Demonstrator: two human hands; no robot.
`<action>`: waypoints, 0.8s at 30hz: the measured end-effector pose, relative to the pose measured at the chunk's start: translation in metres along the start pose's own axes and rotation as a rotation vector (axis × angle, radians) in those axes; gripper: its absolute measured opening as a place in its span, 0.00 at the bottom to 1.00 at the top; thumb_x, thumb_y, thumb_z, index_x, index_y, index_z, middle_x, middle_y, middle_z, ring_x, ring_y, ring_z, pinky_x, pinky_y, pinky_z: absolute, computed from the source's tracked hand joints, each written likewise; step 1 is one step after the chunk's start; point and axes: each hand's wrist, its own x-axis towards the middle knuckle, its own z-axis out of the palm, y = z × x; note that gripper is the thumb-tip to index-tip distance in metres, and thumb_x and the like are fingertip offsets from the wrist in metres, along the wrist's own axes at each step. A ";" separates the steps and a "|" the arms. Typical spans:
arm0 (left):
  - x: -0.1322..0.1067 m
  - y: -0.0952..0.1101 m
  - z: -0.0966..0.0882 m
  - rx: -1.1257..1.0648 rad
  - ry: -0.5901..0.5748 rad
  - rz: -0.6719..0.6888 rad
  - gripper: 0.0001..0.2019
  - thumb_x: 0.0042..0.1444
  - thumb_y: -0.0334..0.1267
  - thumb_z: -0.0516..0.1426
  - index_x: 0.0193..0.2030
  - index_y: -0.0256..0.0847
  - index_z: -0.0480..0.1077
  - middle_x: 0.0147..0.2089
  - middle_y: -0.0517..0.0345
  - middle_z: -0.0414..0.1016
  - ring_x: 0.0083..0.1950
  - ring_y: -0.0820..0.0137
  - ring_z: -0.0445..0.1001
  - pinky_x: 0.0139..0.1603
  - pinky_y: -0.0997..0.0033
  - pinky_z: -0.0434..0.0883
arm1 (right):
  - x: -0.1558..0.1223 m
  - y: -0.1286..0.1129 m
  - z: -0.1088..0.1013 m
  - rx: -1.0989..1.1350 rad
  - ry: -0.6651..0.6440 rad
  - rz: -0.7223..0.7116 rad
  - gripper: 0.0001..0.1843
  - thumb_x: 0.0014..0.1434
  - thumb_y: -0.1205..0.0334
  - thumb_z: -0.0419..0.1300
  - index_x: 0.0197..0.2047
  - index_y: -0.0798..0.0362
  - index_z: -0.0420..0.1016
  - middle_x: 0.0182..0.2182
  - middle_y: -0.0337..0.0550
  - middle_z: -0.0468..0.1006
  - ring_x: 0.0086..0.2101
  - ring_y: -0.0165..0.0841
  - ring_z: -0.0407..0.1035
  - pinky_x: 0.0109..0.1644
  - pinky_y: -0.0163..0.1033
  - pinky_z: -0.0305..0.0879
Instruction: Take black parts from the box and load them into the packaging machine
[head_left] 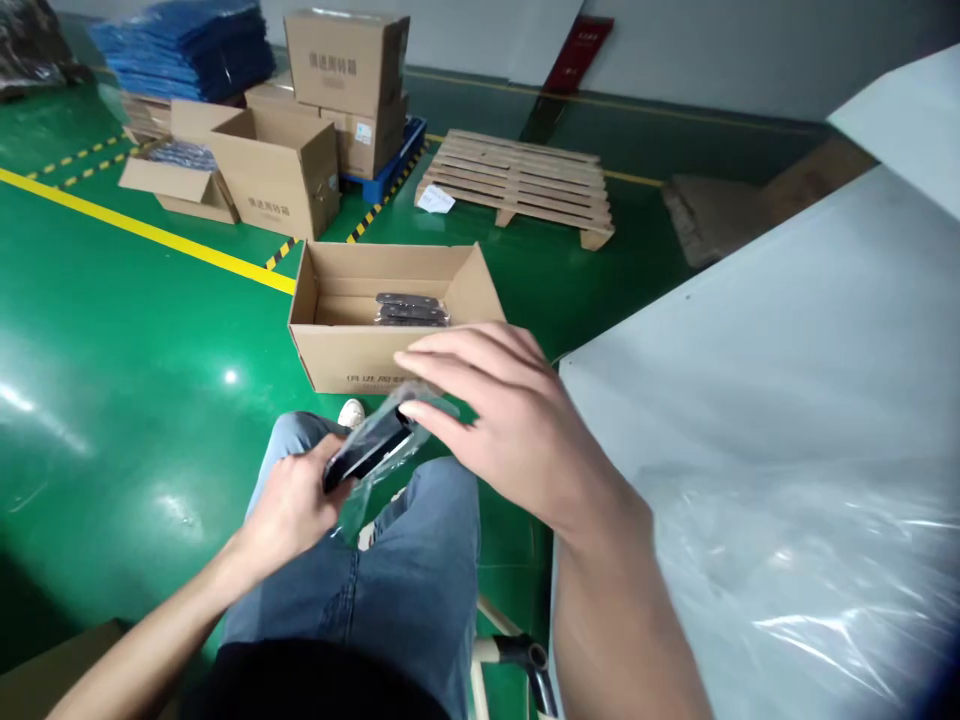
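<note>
My left hand (300, 500) is closed around the near end of a dark, flat piece in a clear plastic bag (375, 445), held tilted above my lap. My right hand (487, 410) hovers over the bag's far end with its fingers stretched out and apart from the thumb. The thumb tip lies at the bag's edge; whether it presses on the plastic I cannot tell. Beyond both hands, an open cardboard box (330, 355) stands on the floor. Inside it, toward the right, lie several dark bagged pieces (411, 310) in a stack.
To my right is a pale table (637, 390) with clear plastic sheeting (810, 580) on it. A wooden pallet (517, 180) lies farther back. At the back left stand an open carton (262, 170), stacked closed cartons (345, 65) and a blue pile (187, 50). Yellow lines cross the green floor.
</note>
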 end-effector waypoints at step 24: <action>0.046 0.003 0.038 -1.270 0.408 -0.294 0.26 0.40 0.42 0.78 0.42 0.38 0.71 0.35 0.62 0.74 0.35 0.73 0.75 0.39 0.73 0.78 | -0.122 -0.100 0.163 -0.069 -0.012 0.194 0.14 0.68 0.75 0.55 0.50 0.56 0.80 0.30 0.44 0.77 0.33 0.37 0.70 0.43 0.47 0.69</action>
